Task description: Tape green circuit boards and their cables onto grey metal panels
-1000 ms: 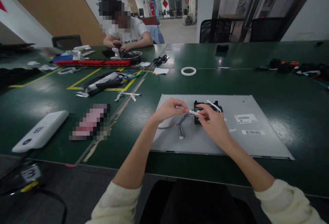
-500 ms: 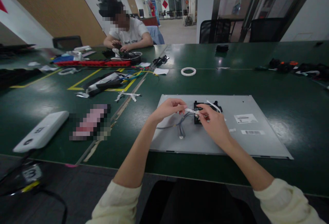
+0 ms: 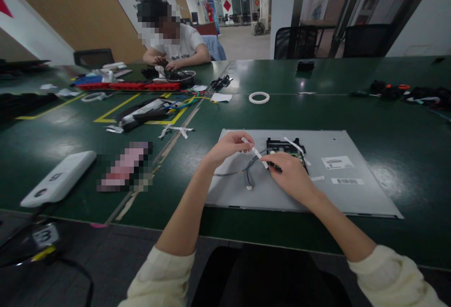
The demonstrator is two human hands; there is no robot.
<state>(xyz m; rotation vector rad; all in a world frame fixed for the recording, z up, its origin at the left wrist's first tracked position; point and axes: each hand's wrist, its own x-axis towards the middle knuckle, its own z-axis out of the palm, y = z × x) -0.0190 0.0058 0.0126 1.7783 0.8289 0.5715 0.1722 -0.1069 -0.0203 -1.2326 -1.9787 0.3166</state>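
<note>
A short strip of white tape (image 3: 259,155) is stretched at a slant between my two hands. My left hand (image 3: 233,147) pinches its upper end between thumb and fingers. The lower end is at the fingertips of my right hand (image 3: 291,173), which is closed on it. Both hands are above a flat grey metal panel (image 3: 225,192). A black frame with a circuit board (image 3: 282,145) sits on the panel, partly hidden by my right hand. Another white tape strip (image 3: 295,144) crosses the frame. Grey cables (image 3: 249,175) run beneath my hands to a white connector.
A tape roll (image 3: 259,98) lies beyond the panel. To the left are tape scraps (image 3: 176,131), a blurred-out pink object (image 3: 127,166) and a white device (image 3: 59,178). Across the green table (image 3: 299,114) a person (image 3: 176,46) works with both hands at a bowl.
The tape strip has turned from nearly level to a steep slant, its right end now lower. My right hand has shifted down and turned, uncovering more of the black frame.
</note>
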